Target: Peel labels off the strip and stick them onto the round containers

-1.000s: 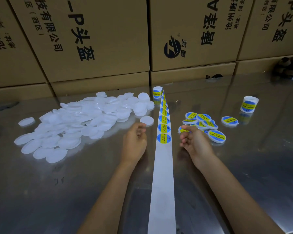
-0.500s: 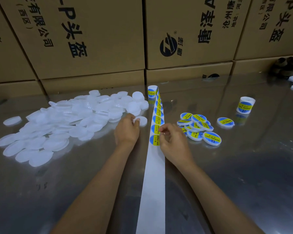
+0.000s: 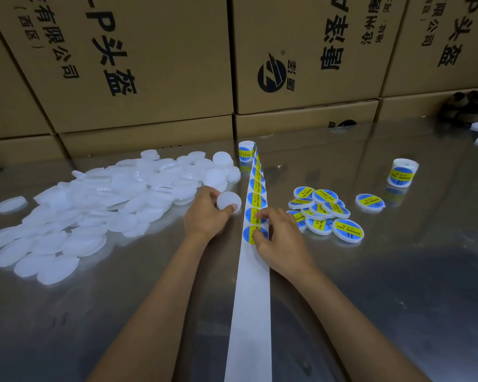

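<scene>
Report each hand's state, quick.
Left hand: holding a blank white container.
Right hand: fingers pinching the nearest label on the strip.

Across the whole top of the frame we see a wall of stacked cardboard boxes, brown, printed in black with large Chinese characters and a round black logo near the upper middle. A lower row of boxes sits beneath them, its front faces partly in shadow. Below, filling the rest of the frame, we see a shiny metal tabletop that mirrors the boxes faintly along its far edge. At the upper right edge we make out a dark, blurred object against the boxes; we cannot tell what it is.
</scene>
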Demonstrator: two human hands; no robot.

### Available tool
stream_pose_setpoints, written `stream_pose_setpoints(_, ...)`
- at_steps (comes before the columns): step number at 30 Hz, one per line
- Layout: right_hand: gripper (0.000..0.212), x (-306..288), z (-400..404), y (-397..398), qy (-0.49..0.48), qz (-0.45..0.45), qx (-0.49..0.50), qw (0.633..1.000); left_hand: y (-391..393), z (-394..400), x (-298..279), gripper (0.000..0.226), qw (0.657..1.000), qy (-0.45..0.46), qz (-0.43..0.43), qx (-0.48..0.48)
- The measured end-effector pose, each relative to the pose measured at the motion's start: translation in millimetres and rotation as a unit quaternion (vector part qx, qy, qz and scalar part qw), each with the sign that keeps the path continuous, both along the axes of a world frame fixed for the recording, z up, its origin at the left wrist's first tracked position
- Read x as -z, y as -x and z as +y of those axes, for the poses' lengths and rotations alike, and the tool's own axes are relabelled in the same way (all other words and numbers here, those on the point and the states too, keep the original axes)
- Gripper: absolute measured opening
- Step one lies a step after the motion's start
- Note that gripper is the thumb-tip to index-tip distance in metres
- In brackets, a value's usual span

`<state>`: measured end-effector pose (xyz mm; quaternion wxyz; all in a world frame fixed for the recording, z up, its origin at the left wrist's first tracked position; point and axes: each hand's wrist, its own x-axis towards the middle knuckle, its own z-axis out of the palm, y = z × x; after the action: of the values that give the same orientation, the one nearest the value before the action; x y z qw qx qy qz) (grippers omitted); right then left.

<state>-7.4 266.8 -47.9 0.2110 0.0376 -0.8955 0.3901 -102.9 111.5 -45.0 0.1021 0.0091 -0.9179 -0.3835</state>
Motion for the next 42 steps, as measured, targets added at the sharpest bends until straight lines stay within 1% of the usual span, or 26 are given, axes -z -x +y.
stream_pose_setpoints(2,0.029,-0.3,0.3,-0.3,-0.005,-0.007,-0.001,1.000,-3.9,-5.4,-0.3,0.046,0.995,-0.099,-0.016,0.016)
stream_pose_setpoints(4,0.031,-0.3,1.0,-0.8,-0.016,-0.013,-0.006,1.000,-8.8,-9.5,-2.0,0.049,0.987,-0.159,-0.023,0.021)
stream_pose_setpoints(6,0.035,0.2,2.7,-1.1,-0.027,-0.023,-0.011,0.999,-14.3,-11.5,-3.5,0.049,0.980,-0.195,-0.023,0.024)
stream_pose_setpoints(9,0.041,0.4,4.0,-2.8,-0.034,-0.039,-0.019,0.998,-27.7,-14.3,-2.6,0.030,0.965,-0.260,-0.019,0.039)
stream_pose_setpoints(13,0.043,-1.9,3.3,-6.6,-0.030,-0.048,-0.035,0.998,-47.8,-18.8,-4.1,0.018,0.951,-0.306,-0.002,0.041)
stream_pose_setpoints(16,0.045,-3.6,2.8,-10.9,-0.025,-0.046,-0.057,0.997,-64.0,-19.8,-8.9,0.017,0.926,-0.374,0.000,0.054)
stream_pose_setpoints(18,0.046,-3.5,3.0,-13.4,-0.026,-0.038,-0.071,0.996,-74.2,-17.5,-9.9,0.013,0.909,-0.408,-0.004,0.090)
stream_pose_setpoints(20,0.046,-3.0,3.6,-15.0,-0.037,-0.036,-0.080,0.995,-80.6,-13.9,-10.0,0.015,0.900,-0.420,-0.002,0.118)
stream_pose_setpoints(22,0.041,-3.0,2.7,-16.8,-0.044,-0.033,-0.082,0.995,-83.6,-10.3,-11.1,0.016,0.899,-0.420,-0.002,0.128)
stream_pose_setpoints(26,0.021,-3.3,1.1,-18.3,-0.018,-0.017,-0.076,0.997,-85.2,-4.6,-8.5,0.021,0.915,-0.376,-0.017,0.148)
stream_pose_setpoints(30,0.027,-4.7,1.6,-16.9,-0.026,-0.037,-0.073,0.996,-83.8,-4.0,-7.0,0.034,0.927,-0.343,-0.035,0.148)
stream_pose_setpoints(34,0.029,-4.7,1.9,-16.5,-0.023,-0.048,-0.074,0.996,-83.4,-4.6,-9.7,0.042,0.922,-0.358,-0.054,0.136)
stream_pose_setpoints(38,0.025,-3.4,1.2,-16.3,-0.026,-0.048,-0.064,0.996,-82.3,-5.6,-11.1,0.044,0.912,-0.381,-0.076,0.131)
stream_pose_setpoints(42,0.017,-2.4,0.1,-15.4,-0.025,-0.047,-0.050,0.997,-81.2,-4.8,-11.3,0.044,0.915,-0.375,-0.075,0.127)
